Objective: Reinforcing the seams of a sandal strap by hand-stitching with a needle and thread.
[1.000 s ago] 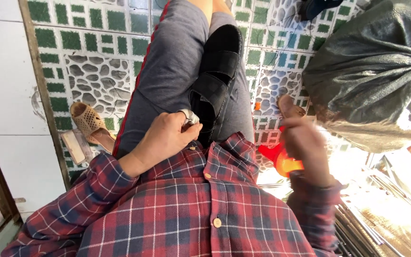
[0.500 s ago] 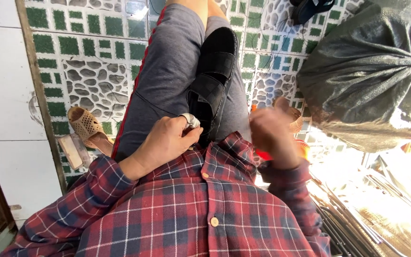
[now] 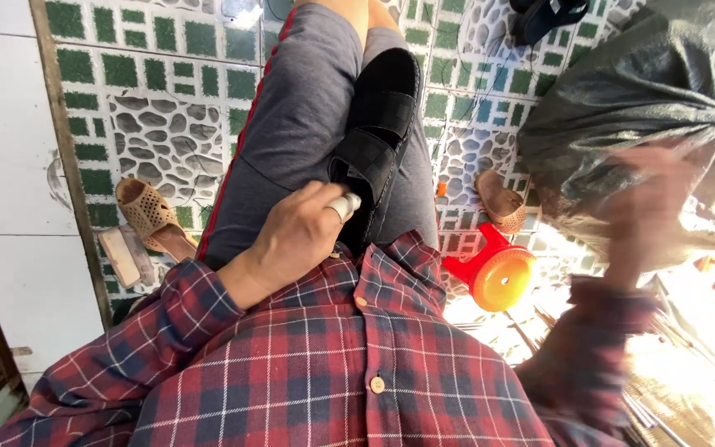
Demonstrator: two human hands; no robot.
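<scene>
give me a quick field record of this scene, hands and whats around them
left hand: rests on the lap, a small white object at the fingers
right hand: raised, blurred, in front of the dark sack; grip cannot be told
black sandal: lies on the grey trousers
red stool: on the tiled floor
tan sandal: on the floor
</scene>
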